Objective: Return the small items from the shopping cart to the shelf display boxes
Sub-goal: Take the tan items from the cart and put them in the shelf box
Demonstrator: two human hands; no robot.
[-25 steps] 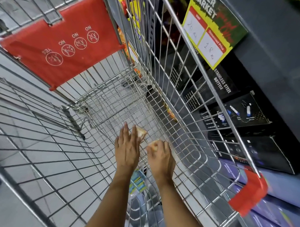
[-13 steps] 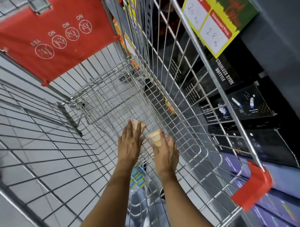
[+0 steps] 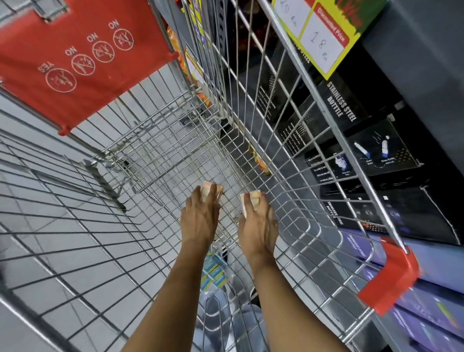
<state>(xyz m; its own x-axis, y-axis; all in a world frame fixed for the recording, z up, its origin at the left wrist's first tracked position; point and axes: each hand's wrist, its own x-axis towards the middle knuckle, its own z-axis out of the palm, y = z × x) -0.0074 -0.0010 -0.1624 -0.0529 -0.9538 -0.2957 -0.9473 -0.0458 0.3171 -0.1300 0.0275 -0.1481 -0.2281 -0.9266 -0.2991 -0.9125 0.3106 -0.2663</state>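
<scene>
Red cart flap marked "YES" and "NO". Left hand closed on a small peach packet, right hand closed on another packet, both raised higher above the cart floor than a second ago. Black boxes reading "STAINLESS STEEL BOTTLE"; price tag "18".

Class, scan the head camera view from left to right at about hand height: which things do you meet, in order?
Cart's left wire wall → left hand gripping a small packet → right hand gripping another packet → cart's right wire wall → black bottle boxes on the shelf.
</scene>
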